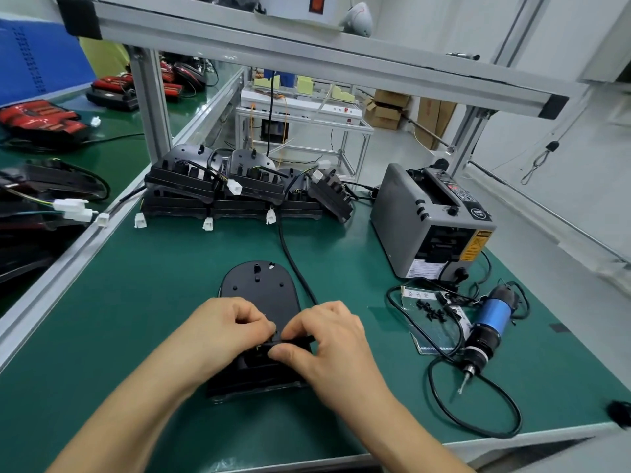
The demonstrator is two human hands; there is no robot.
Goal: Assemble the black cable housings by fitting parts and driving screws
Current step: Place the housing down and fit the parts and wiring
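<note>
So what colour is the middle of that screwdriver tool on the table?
Blue. The electric screwdriver shows best in the head view.

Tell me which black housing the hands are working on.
The lone housing on the near mat, with the left hand and right hand pinching at its near end. The stacked housings at the back lie untouched.

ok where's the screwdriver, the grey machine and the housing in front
screwdriver (495, 310), head view, blue body
grey machine (399, 213), head view, grey side wall
housing (259, 288), head view, rounded far end
</note>
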